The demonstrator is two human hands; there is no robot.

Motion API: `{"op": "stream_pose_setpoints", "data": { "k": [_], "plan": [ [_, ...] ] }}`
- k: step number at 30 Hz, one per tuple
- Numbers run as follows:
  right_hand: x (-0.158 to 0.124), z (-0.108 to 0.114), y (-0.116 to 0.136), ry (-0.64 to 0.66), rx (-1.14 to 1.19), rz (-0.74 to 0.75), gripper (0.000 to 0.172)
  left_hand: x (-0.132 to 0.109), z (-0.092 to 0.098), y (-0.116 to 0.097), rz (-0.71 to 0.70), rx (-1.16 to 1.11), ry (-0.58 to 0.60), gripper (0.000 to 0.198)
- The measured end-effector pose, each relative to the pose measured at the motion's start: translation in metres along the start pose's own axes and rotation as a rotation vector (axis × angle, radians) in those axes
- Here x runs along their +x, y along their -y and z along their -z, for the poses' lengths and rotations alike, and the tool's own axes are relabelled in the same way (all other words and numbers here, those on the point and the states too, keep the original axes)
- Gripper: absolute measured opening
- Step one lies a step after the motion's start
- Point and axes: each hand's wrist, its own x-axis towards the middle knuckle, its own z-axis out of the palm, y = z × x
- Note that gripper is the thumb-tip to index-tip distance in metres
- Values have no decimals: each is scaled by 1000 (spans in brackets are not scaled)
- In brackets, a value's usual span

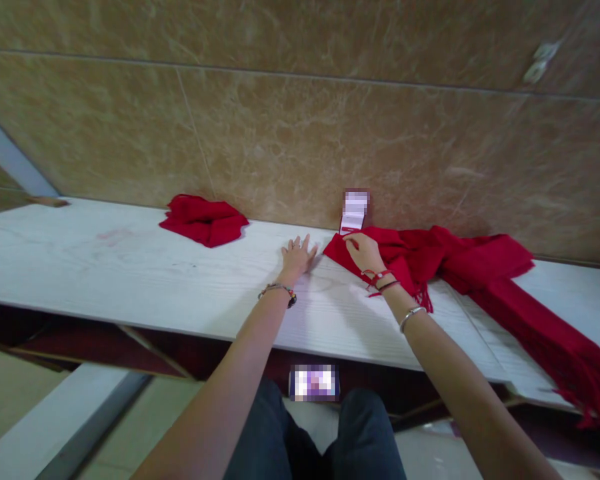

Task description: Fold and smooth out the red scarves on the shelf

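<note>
A long red scarf [480,267] with fringed ends lies across the right part of a white wooden table [130,267], one end trailing off the front right edge. My right hand [363,252] rests on the scarf's left end, fingers curled onto the cloth near a white and red tag [353,217]. My left hand [298,255] lies flat on the bare tabletop just left of the scarf, fingers spread. Both wrists wear bracelets.
A second red scarf [203,219], folded into a small bundle, sits at the back of the table to the left. A brown marbled wall [300,120] runs right behind the table. A phone [314,383] rests on my lap below the table edge.
</note>
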Motion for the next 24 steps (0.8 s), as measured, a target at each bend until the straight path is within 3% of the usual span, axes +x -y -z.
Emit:
{"op": "stream_pose_setpoints", "data": {
  "k": [3,6,12,17,21,24],
  "plan": [
    [0,6,-9,123,-248,45,29,0,3,1,-5,32,23,46],
    [-6,2,-13,216,-378,-15,32,2,5,2,-21,71,90,39],
    [-19,5,-4,275,-425,-56,35,1,10,-1,-56,55,267,56],
    [-26,11,8,309,-435,-117,37,2,7,-12,-227,-40,181,51],
    [-28,7,16,452,-394,-12,28,5,3,-19,-298,-186,107,42],
    [-28,8,20,547,-330,2,30,5,4,-21,-330,-233,96,41]
  ]
}}
